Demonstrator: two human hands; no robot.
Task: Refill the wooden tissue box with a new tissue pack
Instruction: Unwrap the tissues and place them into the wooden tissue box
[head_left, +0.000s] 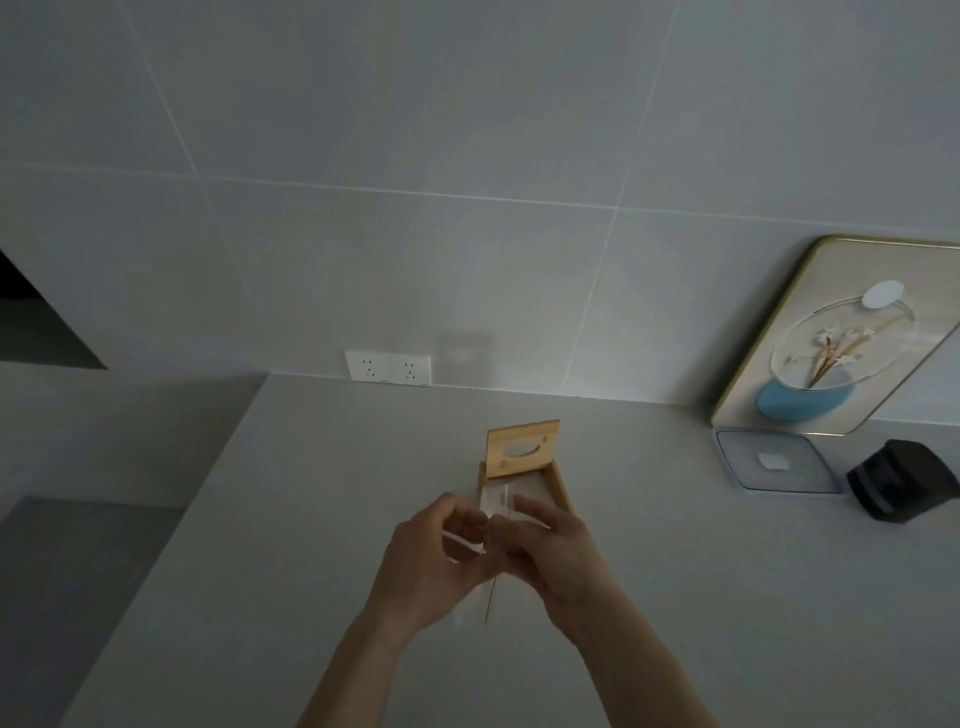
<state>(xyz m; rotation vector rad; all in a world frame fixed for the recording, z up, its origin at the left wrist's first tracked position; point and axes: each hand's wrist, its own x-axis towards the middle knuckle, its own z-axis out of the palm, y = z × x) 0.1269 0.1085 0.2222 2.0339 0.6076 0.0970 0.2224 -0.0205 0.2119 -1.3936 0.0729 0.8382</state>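
Observation:
The wooden tissue box (562, 480) rests on the pale counter (727, 597), its lid (522, 448) with an oval slot raised upright at the far end. A white tissue pack (500, 503) in clear wrapping lies over the box's open top. My left hand (434, 561) and my right hand (553, 553) meet just in front of the box, both pinching the pack's near end. The near part of the box is hidden behind my hands.
A double wall socket (388, 368) sits at the counter's back edge. At the right, a framed picture (836, 338) leans on the tiled wall, with a clear lidded container (774, 462) and a black object (901, 486) in front. The counter edge runs down the left.

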